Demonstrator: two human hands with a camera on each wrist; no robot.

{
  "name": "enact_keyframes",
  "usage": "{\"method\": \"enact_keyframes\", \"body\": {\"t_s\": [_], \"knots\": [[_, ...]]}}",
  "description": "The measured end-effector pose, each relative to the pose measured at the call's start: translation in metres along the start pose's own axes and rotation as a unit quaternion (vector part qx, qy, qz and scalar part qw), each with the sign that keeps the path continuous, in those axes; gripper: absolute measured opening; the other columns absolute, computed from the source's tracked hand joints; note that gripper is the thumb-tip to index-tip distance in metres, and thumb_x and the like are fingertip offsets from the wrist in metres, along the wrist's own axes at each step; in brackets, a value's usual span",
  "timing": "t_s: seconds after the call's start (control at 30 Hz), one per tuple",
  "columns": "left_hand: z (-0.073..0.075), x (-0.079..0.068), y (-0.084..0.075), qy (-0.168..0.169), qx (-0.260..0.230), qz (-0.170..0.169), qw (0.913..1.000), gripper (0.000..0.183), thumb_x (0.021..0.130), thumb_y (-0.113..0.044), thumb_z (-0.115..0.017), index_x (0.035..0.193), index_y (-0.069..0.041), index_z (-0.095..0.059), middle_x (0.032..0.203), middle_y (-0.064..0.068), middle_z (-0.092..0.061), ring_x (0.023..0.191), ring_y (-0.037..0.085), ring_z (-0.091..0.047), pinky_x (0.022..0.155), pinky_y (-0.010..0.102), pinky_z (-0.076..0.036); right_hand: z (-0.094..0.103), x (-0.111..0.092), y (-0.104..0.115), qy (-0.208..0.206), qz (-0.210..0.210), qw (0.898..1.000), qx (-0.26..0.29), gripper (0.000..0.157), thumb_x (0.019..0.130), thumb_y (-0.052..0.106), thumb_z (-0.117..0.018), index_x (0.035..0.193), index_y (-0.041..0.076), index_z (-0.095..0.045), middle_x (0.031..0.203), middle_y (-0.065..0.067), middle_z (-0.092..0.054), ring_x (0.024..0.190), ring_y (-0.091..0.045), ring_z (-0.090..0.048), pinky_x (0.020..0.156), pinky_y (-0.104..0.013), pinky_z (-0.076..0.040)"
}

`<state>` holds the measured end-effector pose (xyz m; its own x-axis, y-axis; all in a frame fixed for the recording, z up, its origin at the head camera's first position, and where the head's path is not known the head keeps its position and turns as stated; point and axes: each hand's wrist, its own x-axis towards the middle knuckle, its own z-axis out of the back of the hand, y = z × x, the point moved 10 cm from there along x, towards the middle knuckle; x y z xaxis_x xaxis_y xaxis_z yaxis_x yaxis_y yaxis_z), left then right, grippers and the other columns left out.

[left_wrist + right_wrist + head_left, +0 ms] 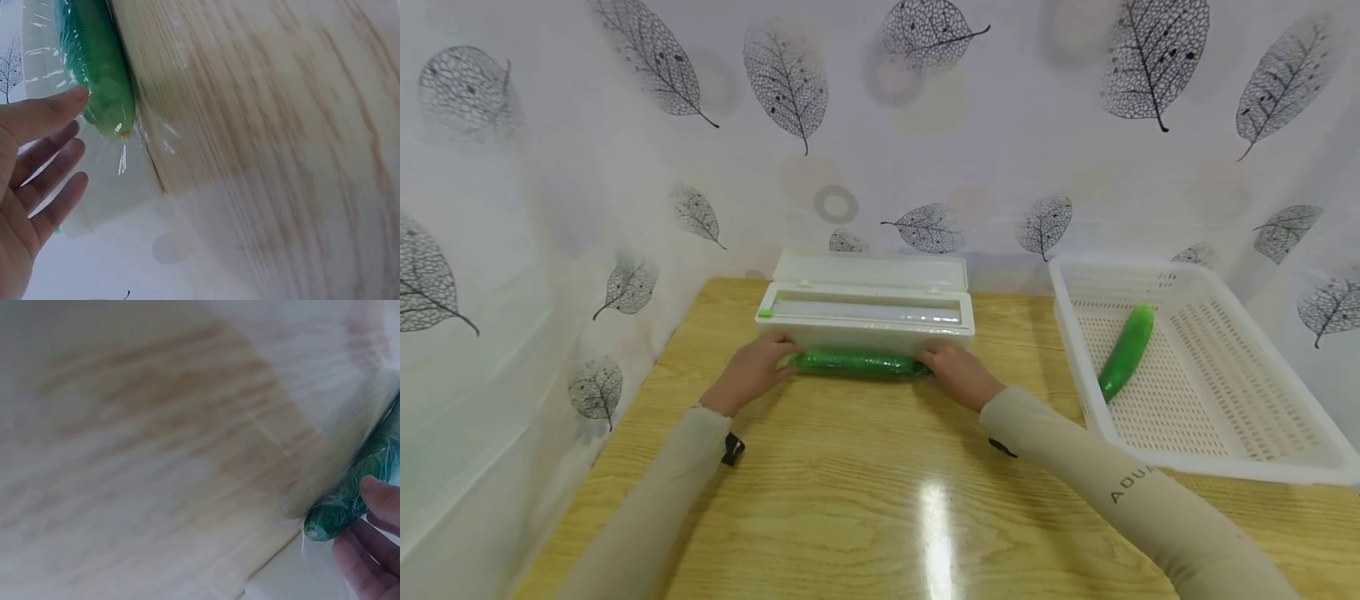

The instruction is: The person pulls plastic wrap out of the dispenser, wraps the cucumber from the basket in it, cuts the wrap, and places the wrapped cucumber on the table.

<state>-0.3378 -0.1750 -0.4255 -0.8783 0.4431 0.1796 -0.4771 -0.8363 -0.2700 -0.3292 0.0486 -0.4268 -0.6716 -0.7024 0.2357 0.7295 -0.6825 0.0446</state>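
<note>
A green cucumber [861, 363] wrapped in clear plastic film lies crosswise along the front of a white film dispenser box [865, 337]. My left hand [755, 370] is at the cucumber's left end. In the left wrist view, the thumb of the left hand [34, 156] touches the film on the cucumber [103, 81], and the other fingers are extended and spread apart. At the other end, my right hand [958, 372] holds the cucumber between thumb and fingers. The right wrist view shows the right hand [375, 531] around the wrapped cucumber [340, 509] near its tip.
The dispenser's lid [871, 270] stands raised at the back, with a roll of film [865, 312] inside. On the right, a white plastic basket [1247, 467] holds another cucumber [1127, 352]. Everything stands on a wooden table [820, 492], before a leaf-patterned curtain [880, 150].
</note>
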Motion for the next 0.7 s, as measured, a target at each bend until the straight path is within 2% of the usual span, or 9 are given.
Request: {"method": "enact_keyframes", "body": {"t_s": [0.17,0.4,0.7], "knots": [[-0.003,-0.002,0.008,0.019,-0.014,0.015,0.9996,0.035,0.077,-0.007,-0.075,0.111,-0.007,-0.066,0.109,0.009,-0.065,0.097,0.024,-0.063,0.083,0.04,-0.053,0.0,0.001,0.001,0.006,-0.002,1.0,0.006,0.021,0.083,0.001,-0.067,0.103,0.002,-0.064,0.097,-0.011,-0.067,0.089,-0.024,-0.065,0.079,-0.036,-0.055],[-0.005,0.0,0.011,0.035,-0.04,0.017,0.9985,0.035,0.078,-0.007,-0.075,0.112,-0.005,-0.065,0.109,0.01,-0.065,0.097,0.025,-0.062,0.086,0.042,-0.052,0.004,0.001,0.003,0.0,0.004,1.0,0.007,0.021,0.081,0.0,-0.068,0.102,0.001,-0.063,0.094,-0.012,-0.067,0.087,-0.025,-0.065,0.076,-0.036,-0.055],[-0.002,-0.006,0.016,0.036,-0.074,0.033,0.9961,0.035,0.084,-0.01,-0.069,0.118,-0.008,-0.062,0.113,0.01,-0.066,0.097,0.025,-0.064,0.087,0.044,-0.052,0.007,0.0,0.002,0.003,-0.005,1.0,0.021,0.025,0.08,0.002,-0.071,0.104,0.002,-0.065,0.097,-0.012,-0.067,0.089,-0.025,-0.065,0.078,-0.036,-0.055]]}}
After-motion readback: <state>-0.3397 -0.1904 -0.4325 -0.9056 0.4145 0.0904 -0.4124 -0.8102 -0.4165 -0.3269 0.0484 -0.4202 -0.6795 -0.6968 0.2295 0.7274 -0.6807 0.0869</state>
